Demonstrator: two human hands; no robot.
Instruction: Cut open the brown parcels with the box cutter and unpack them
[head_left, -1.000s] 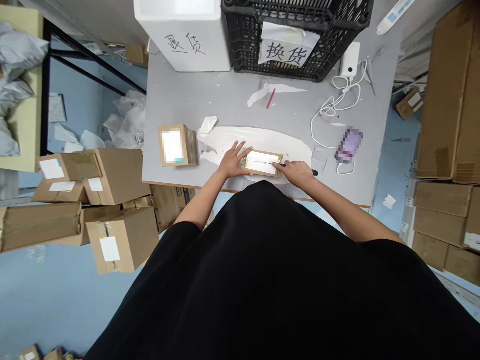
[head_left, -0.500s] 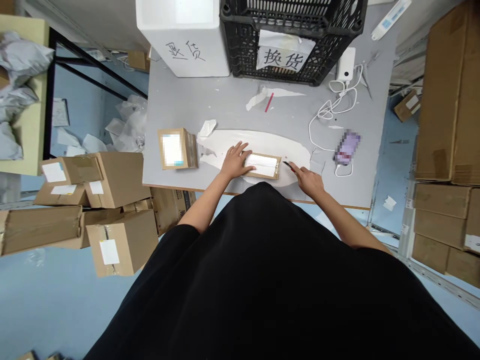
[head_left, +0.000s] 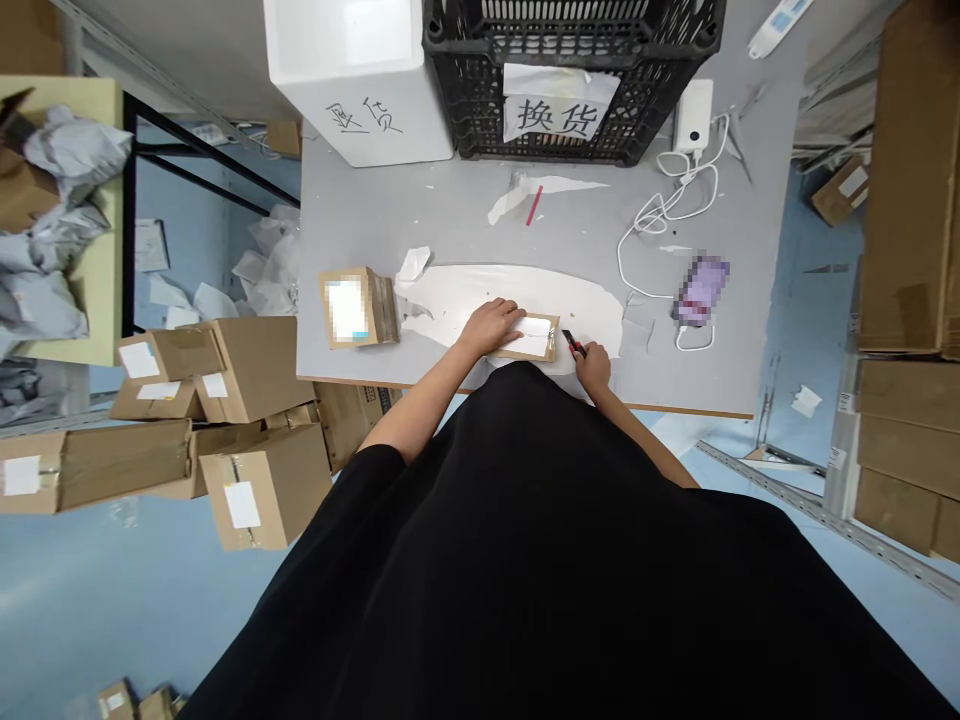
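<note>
A narrow cardboard box [head_left: 535, 336] with a white label on its top lies near the table's front edge. My left hand [head_left: 491, 327] grips its left end, fingers over the far side and thumb nearer me. At the box's right end there is shiny clear tape. My right hand [head_left: 594, 368] is closed round a red and black utility knife [head_left: 574, 344]. The knife's tip points up and left, just right of the box and apart from it. Beneath the box is a white sheet [head_left: 480, 284] with ragged edges.
A taped carton [head_left: 381, 308] stands at the table's left. Behind are a white bin [head_left: 390, 115] and a black crate [head_left: 555, 145]. A phone [head_left: 701, 290] and white cable [head_left: 654, 210] lie to the right. Stacked cartons [head_left: 262, 350] fill the floor at left.
My right hand has come left and nearer me, and the knife's tip now points more away from me. My left hand has slid slightly right over the box, its fingers closer together.
</note>
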